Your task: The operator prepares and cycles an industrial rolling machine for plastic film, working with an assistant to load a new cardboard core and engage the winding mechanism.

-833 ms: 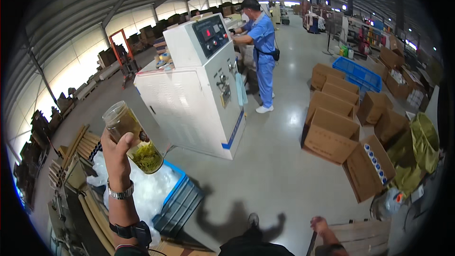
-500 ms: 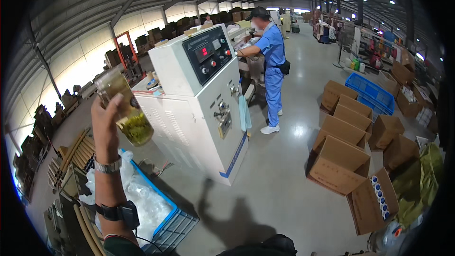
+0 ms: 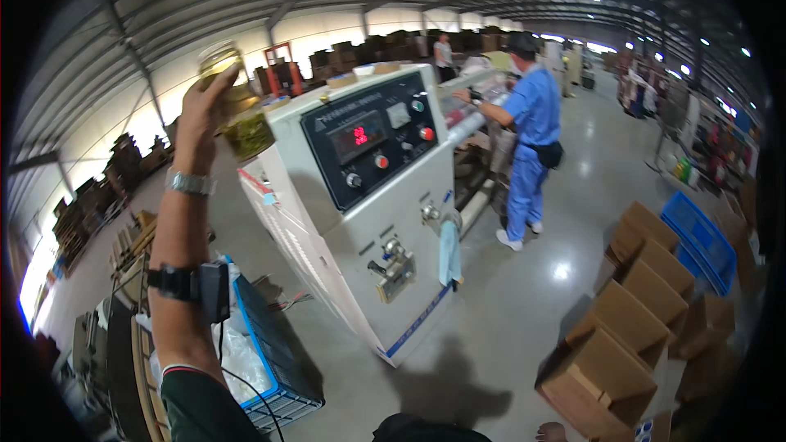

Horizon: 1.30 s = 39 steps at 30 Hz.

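Note:
My left hand [image 3: 205, 106] is raised at the upper left, its fingers closed round a clear tea bottle [image 3: 246, 133]. Pale yellow liquid shows in the bottle, with green leaves gathered in its lower end. It is tilted, and its base overlaps the left edge of a white machine cabinet [image 3: 352, 237] in the picture; whether they touch I cannot tell. The cabinet has a black control panel [image 3: 372, 139] with a red lit display and knobs. At the lower edge, a small part of my right hand [image 3: 551, 432] shows, its fingers mostly cut off.
A co-worker in blue [image 3: 532, 131] reaches into the machine behind the cabinet. Below my left arm, a blue-rimmed crate [image 3: 266, 360] holds clear plastic. Open cardboard boxes [image 3: 630, 311] and a blue crate [image 3: 700, 237] stand on the right. A light blue cloth [image 3: 449, 252] hangs on the cabinet.
My left hand has risen with the tea bottle. The view has shifted, so the cabinet looks nearer and the boxes sit further right. Part of my right hand has come into view.

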Each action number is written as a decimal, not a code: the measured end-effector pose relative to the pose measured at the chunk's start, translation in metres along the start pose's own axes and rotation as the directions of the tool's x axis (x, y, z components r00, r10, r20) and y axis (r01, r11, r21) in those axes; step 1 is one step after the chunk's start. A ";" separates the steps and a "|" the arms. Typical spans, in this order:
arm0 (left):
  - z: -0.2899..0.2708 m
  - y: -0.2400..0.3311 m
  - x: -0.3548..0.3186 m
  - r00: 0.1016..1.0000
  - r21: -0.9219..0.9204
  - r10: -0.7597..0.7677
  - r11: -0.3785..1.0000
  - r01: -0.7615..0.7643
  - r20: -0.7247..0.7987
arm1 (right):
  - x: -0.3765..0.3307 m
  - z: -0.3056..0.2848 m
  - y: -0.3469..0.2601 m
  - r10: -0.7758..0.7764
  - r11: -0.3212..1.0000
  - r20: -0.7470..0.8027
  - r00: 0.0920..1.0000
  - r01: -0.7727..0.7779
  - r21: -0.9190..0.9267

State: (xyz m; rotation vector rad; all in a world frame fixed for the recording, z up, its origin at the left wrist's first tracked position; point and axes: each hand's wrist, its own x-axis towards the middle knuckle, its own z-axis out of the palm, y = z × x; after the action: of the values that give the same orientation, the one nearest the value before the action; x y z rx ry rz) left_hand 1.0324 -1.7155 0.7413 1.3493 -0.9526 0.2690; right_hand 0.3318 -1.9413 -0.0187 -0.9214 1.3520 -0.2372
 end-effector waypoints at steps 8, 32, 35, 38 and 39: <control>0.051 -0.045 0.091 0.993 0.137 0.040 0.990 -0.024 -0.113 | 0.141 0.021 -0.133 -0.177 0.972 0.088 0.980 0.159 0.175; 0.051 -0.172 0.171 0.959 0.383 0.030 0.920 0.084 -0.280 | 0.248 0.065 -0.330 -0.039 0.896 0.265 0.964 0.151 -0.418; 0.054 -0.174 0.170 0.950 0.375 0.028 0.922 0.096 -0.312 | 0.264 0.062 -0.315 -0.022 0.922 0.261 0.965 0.120 -0.368; 0.042 -0.174 0.175 0.941 0.433 0.049 0.895 0.107 -0.334 | 0.250 0.073 -0.318 0.040 0.917 0.298 0.954 0.084 -0.390; 0.040 -0.174 0.175 0.937 0.433 0.051 0.895 0.111 -0.345 | 0.249 0.073 -0.315 0.046 0.917 0.302 0.952 0.080 -0.390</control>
State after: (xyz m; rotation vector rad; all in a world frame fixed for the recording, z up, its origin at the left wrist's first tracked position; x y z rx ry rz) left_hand 1.2390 -1.8567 0.7402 1.6640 -0.5835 0.7152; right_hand 0.5714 -2.2712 0.0104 -1.2554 1.1187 0.1752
